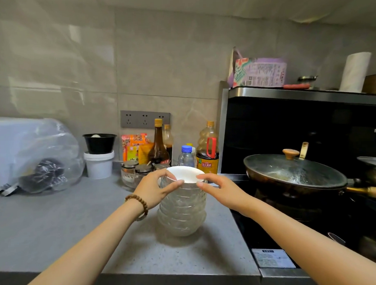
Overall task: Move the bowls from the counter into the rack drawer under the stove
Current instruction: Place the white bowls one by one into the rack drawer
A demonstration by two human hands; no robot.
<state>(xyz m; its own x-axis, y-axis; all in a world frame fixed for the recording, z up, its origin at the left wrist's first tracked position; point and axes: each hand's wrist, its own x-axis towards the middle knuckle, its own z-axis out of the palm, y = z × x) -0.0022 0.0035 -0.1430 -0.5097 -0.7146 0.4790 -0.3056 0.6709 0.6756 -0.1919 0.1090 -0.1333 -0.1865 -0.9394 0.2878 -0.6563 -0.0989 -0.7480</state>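
Observation:
A tall stack of several clear ribbed glass bowls [182, 210] stands on the grey counter [58, 228], just left of the stove. On top of the stack sits a white bowl [183, 173]. My left hand [155, 189], with a bead bracelet on the wrist, pinches the white bowl's left rim. My right hand [218, 189] pinches its right rim with thumb and fingers. The rack drawer under the stove is out of view.
A lidded wok [290, 173] sits on the black stove [271, 235] at right. Behind the stack stand a water bottle [186, 157], oil and sauce bottles [207, 150], spice jars [137, 171], a white tub [99, 164] and a plastic-wrapped appliance [23, 152].

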